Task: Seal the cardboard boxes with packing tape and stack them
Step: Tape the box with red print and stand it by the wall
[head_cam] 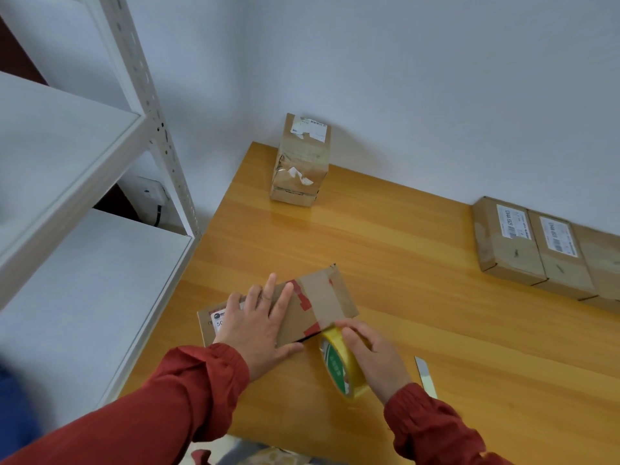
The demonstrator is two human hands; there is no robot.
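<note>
A flat cardboard box [322, 303] lies on the near-left part of the bench [402, 250], its long axis running from near left to far right. Its white label [218, 319] shows only "50" beside the left hand [258, 327], whose straight, spread fingers [268, 290] press on the top. The right hand [375, 360] curls its fingers [352, 333] round one roll of yellowish packing tape [337, 367], which stands on edge at the box's near side. A strip runs from the roll across the box's right end. The roll's green core bears white writing, unreadable. At the right edge sits a row of boxes [506, 250], three in view, two with barcode labels too small to read. A stack of boxes [300, 162] stands by the far wall. One knife [424, 374] lies right of the roll.
</note>
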